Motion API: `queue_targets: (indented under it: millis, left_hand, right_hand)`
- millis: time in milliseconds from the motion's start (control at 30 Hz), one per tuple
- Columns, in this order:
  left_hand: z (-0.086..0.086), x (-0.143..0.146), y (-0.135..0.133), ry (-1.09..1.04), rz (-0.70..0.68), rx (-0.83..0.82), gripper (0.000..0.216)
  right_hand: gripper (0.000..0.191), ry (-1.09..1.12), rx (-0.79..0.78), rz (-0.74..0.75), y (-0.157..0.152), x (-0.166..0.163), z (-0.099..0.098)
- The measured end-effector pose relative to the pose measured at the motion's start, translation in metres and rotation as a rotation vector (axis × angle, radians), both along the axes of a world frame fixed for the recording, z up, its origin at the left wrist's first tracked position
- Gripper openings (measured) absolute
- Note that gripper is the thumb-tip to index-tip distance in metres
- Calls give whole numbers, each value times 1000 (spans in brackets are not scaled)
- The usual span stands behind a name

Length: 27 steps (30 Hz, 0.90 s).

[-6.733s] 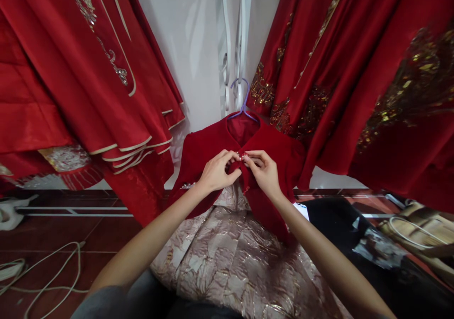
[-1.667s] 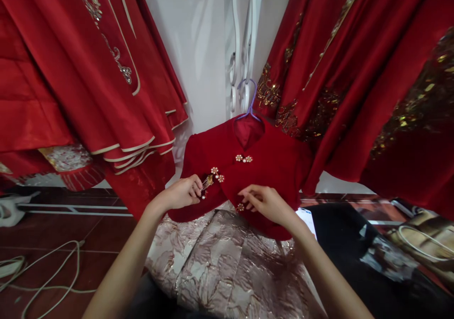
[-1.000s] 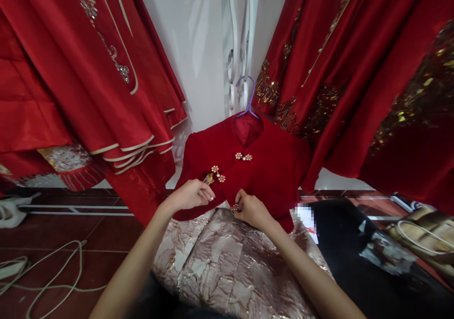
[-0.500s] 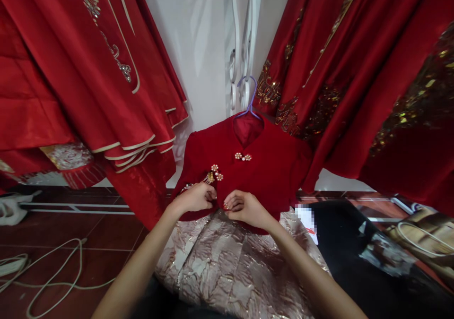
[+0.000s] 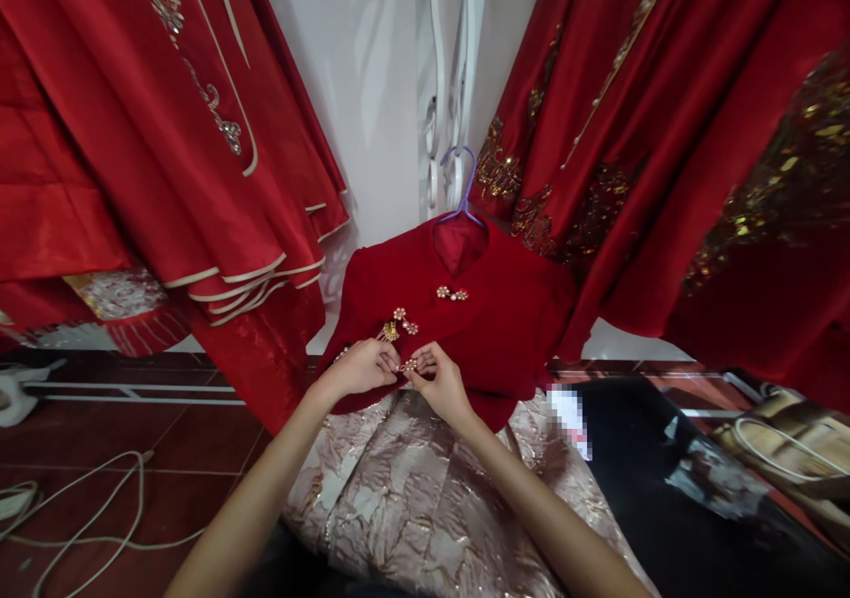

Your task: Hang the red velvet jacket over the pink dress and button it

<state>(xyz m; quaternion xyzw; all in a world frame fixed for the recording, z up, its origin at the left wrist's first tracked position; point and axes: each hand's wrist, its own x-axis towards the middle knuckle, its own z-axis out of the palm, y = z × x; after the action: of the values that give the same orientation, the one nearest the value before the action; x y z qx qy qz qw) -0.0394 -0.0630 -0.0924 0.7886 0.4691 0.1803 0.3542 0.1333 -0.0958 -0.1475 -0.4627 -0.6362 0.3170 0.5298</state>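
A short red jacket [image 5: 465, 332] hangs from a purple hanger [image 5: 467, 186] over a shiny pink-beige brocade skirt [image 5: 405, 483]. Near its lower front edge, my right hand [image 5: 439, 384] pinches a beaded flower clasp [image 5: 410, 364]. My left hand [image 5: 364, 368] is closed right beside it, its fingertips at the clasp's left end; whether they grip the clasp or the jacket's edge is hard to see. Just above lies another pearl clasp [image 5: 406, 321], with a gold tasselled ornament [image 5: 389, 332] next to it. A third pearl clasp [image 5: 452, 293] sits below the collar.
Red garments with trim [image 5: 258, 217] hang on the left, and sequinned red ones [image 5: 637, 182] on the right. Behind is a white cabinet door [image 5: 372, 66]. A pale cable [image 5: 139, 492] loops over the tiled floor; a clear plastic wrapper [image 5: 717, 478] lies on a black surface.
My right hand has moved left and slightly up, carrying the beaded clasp to my left hand. The jacket's lower front edges have come closer together.
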Motion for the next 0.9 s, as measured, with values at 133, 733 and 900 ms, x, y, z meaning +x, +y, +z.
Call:
queue_targets:
  millis: [133,733,900]
  left_hand:
    - [-1,2,1,-8,37,18,13]
    - [-3,1,3,40,112,82,13]
    - [5,0,0,83,92,93,15]
  right_hand:
    - [17,-118,76,-27,3,-7,2]
    - [8,-44,68,47,-4,1,7]
    - [8,-59,92,32,-3,-1,6]
